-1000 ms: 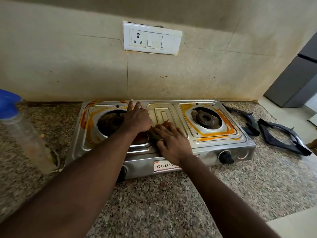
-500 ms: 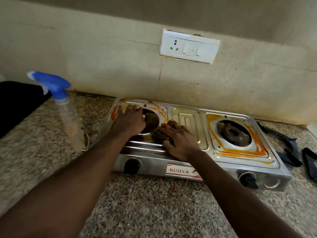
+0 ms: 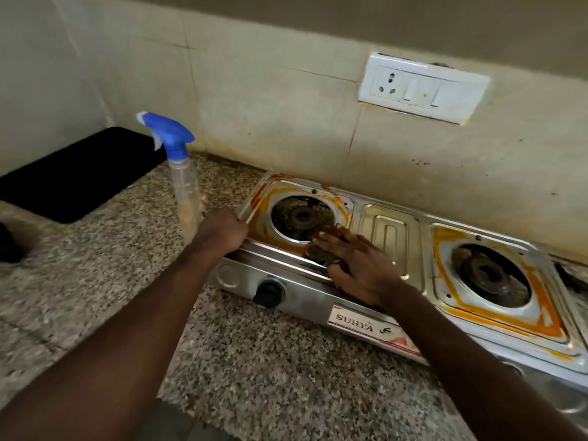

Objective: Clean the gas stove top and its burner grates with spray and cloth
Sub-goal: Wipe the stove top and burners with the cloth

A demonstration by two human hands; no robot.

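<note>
My left hand (image 3: pixel 222 232) curls over the stove (image 3: pixel 391 237) edge. My right hand (image 3: pixel 359 268), fingers flat and spread, presses the cloth (image 3: pixel 319 253) beside the left burner (image 3: pixel 300 218). The bottle (image 3: pixel 186 186) stands just left.

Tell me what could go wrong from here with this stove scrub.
1. The spray bottle stands right beside the left hand gripping the stove edge; a jerk may topple it.
2. The right hand presses the cloth by the left burner opening; it might slip in.
3. The black knob sits just below; a bump could turn on gas.
</note>
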